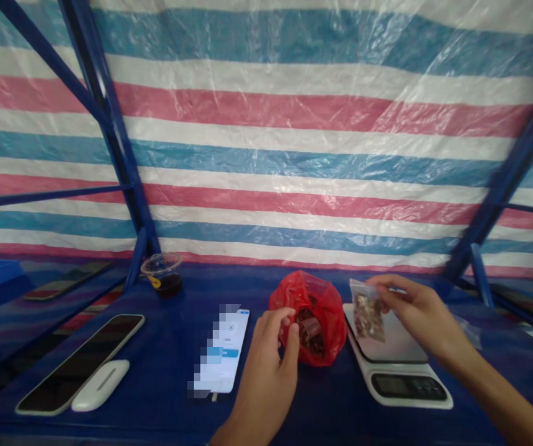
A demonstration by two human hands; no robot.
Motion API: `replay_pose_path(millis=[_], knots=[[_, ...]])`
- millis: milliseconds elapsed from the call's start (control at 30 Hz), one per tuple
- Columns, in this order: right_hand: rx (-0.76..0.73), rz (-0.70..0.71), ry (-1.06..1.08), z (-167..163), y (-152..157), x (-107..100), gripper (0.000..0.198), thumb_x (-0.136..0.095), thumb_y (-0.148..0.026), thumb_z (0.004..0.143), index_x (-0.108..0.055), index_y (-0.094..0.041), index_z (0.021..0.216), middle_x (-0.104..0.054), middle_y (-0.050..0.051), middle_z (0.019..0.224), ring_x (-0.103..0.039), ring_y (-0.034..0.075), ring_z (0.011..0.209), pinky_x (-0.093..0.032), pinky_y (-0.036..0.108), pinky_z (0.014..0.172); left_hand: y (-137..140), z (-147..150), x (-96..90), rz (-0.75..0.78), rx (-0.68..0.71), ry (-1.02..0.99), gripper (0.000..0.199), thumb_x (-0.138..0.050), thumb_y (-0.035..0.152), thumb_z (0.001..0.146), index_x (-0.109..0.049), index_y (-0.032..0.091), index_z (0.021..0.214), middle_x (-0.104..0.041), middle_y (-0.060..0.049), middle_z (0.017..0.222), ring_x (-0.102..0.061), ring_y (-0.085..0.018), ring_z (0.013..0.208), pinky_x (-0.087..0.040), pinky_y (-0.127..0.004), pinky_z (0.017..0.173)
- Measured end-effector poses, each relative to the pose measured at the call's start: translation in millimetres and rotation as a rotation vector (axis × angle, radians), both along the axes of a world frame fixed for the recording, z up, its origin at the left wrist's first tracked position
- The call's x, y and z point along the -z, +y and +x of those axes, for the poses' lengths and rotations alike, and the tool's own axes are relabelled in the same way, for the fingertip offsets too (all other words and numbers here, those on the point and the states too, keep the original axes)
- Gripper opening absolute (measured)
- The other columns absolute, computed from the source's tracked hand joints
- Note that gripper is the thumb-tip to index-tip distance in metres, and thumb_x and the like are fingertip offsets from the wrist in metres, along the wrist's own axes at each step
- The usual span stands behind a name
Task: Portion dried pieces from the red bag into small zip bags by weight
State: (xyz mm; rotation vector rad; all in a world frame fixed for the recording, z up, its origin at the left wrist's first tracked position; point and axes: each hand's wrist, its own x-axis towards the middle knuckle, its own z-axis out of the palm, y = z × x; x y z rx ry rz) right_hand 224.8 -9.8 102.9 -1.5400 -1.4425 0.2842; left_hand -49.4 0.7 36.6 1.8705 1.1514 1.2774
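My right hand (403, 300) pinches the top corner of a small clear zip bag (368, 313) filled with brownish dried bits. It hangs over the metal plate of a white digital scale (410, 378). Nearer the middle stands a red plastic bag (333, 310), open at the top, with dark brown loose bits (313, 347) inside. A small clear scoop or cup (311, 328) lies on those bits. My left hand (270, 353) is at the red bag's left rim, its thumb and curled fingers closed on the edge.
Left of my left hand lies a phone with a lit screen (229, 353). Farther left are a dark-screened phone (85, 365) and a white case (101, 385). A lidded cup of dark liquid (166, 279) stands behind, near a blue metal post (127, 161). Striped sheeting (294, 155) hangs at the back.
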Motion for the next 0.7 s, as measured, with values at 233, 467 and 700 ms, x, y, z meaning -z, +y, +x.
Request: replay_pose_path(millis=[233,467,700], knots=[[0.184,-0.222,-0.242,42.7,6.5,37.0,0.029,-0.053,-0.027,0.081,-0.082,-0.023,0.087,-0.083,0.008,0.092,-0.076,0.026,0.078,-0.057,0.036,0.078,-8.0,-6.0,-3.2,0.018,0.082,0.123,0.028,-0.042,0.030,0.106,-0.070,0.026,0.109,-0.070,-0.006,0.108,-0.066,-0.024,0.101,-0.051,-0.038,0.090],[0.206,-0.194,-0.263,42.9,7.6,44.8,0.031,-0.058,-0.028,0.087,-0.081,-0.021,0.106,-0.081,0.005,0.086,-0.072,0.024,0.072,-0.055,0.035,0.073,-29.5,2.8,-7.0,0.020,0.347,0.298,0.030,-0.046,0.014,0.098,-0.072,0.027,0.100,-0.076,-0.001,0.102,-0.074,-0.019,0.095,-0.053,-0.025,0.083],[0.290,-0.089,-0.261,48.5,5.6,41.8,0.039,-0.050,-0.032,0.093,-0.079,-0.017,0.114,-0.080,0.011,0.109,-0.070,0.023,0.081,-0.055,0.039,0.086,-35.4,4.6,-0.1,0.081,0.520,0.424,0.036,-0.049,0.006,0.090,-0.075,0.028,0.102,-0.077,0.001,0.094,-0.075,-0.015,0.082,-0.052,-0.016,0.071]])
